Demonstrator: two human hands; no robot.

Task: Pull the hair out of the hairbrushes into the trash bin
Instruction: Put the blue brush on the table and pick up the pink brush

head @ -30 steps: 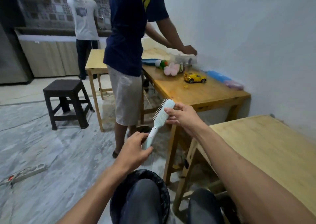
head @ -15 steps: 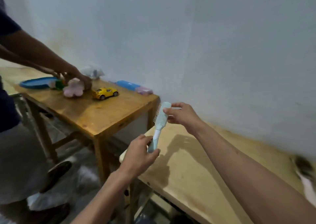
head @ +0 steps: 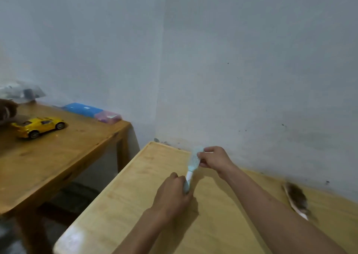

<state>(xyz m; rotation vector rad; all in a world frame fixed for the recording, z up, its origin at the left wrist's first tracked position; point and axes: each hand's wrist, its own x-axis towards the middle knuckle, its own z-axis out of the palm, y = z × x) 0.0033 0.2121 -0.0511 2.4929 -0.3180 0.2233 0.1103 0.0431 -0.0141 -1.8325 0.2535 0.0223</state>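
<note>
I hold a light blue hairbrush [head: 194, 160] over the pale wooden table [head: 135, 191]. My left hand [head: 174, 193] grips its white and blue handle from below. My right hand [head: 213, 158] pinches the brush's head near the top. A second hairbrush [head: 296, 197], its bristles full of dark hair, lies on the same table at the right, near the wall. No trash bin is in view.
A darker wooden table [head: 58, 156] stands to the left with a yellow toy car [head: 38, 126], a blue box [head: 83, 109] and a pink box [head: 109, 116]. Another person's hand [head: 6, 111] shows at the left edge. A white wall runs close behind both tables.
My view has swung right, from the floor and the bin at my knees to the pale table. Both hands carried the blue brush over the tabletop, keeping their grips.
</note>
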